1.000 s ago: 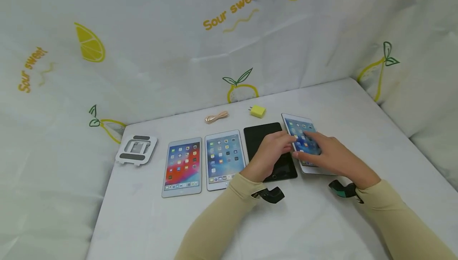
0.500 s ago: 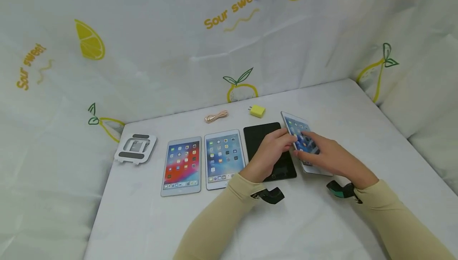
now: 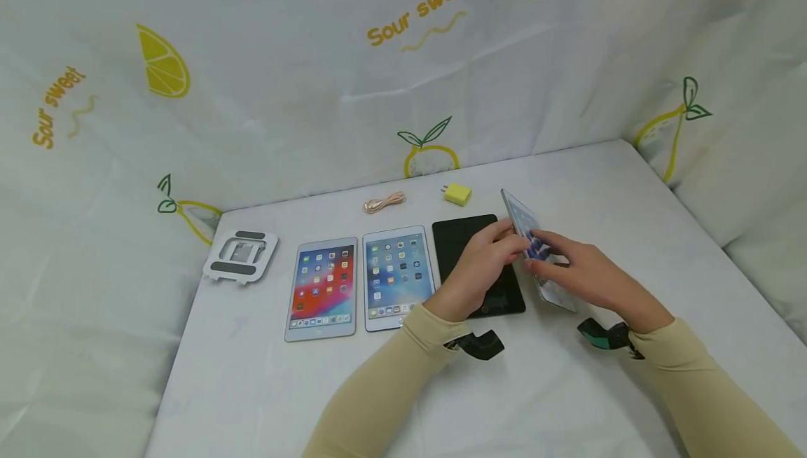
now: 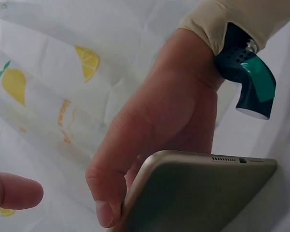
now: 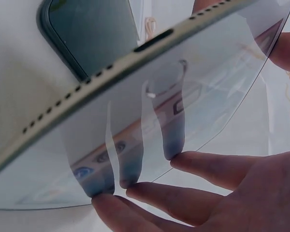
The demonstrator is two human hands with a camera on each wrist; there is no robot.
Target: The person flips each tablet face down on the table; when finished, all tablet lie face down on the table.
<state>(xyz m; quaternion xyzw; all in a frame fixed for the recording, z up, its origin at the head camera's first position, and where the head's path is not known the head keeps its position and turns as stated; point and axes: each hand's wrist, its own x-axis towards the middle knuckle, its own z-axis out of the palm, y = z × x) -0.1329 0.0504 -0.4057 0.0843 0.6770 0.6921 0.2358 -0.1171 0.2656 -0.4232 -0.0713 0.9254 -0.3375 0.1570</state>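
Observation:
In the head view, a white-framed tablet [image 3: 520,214] stands steeply tilted at the right of a row, left edge raised and screen turned rightward. My left hand [image 3: 474,272] grips its raised edge; in the left wrist view the fingers curl at the rim of the tablet's grey back [image 4: 193,193]. My right hand [image 3: 583,272] is on the screen side, with several fingertips touching the glass, reflected there in the right wrist view. A black tablet [image 3: 455,237] lies flat beneath my left hand, partly hidden.
Two lit tablets, one with a blue screen [image 3: 397,269] and one with a red-and-blue screen [image 3: 324,286], lie left of the black one. A white folding stand [image 3: 242,256] sits far left. Behind the row are a coiled cable [image 3: 383,202] and a yellow charger [image 3: 457,194].
The white-framed tablet has tipped up from a shallow slant to a steep one, its left edge rising. Both hands stay on it and have moved little.

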